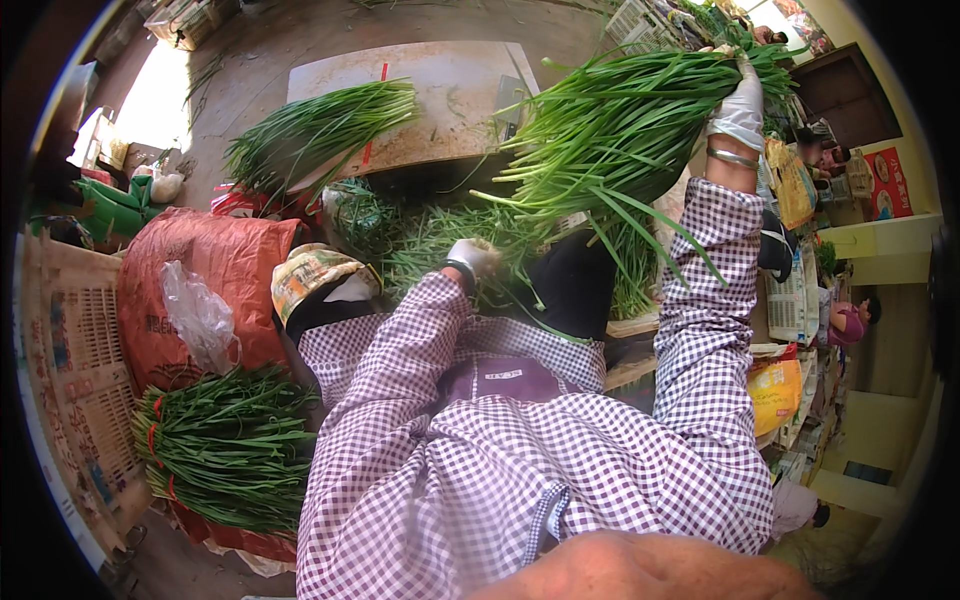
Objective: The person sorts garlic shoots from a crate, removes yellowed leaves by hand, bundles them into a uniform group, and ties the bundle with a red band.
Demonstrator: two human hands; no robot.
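Observation:
My gloved right hand point(741, 97) is raised at the upper right, closed around a large bunch of garlic chives point(615, 127). The pale stem ends fan out to the left, and a few leaves droop beside my checked sleeve. Lower down, my gloved left hand point(474, 259) is blurred over a heap of loose green trimmings point(442, 240) between my knees; its fingers look curled, but whether they hold anything is unclear. Beyond it, another bunch of chives point(330, 127) rests across the left side of a pale, dirt-stained board point(442, 67).
At my left stands a red woven sack point(202, 300) with a clear plastic bag point(196, 315) on it. Chive bundles tied with red bands point(225, 450) lie nearby. A plastic crate point(82, 375) borders the left. Other people point(847, 322) and stacked crates point(791, 307) are at right.

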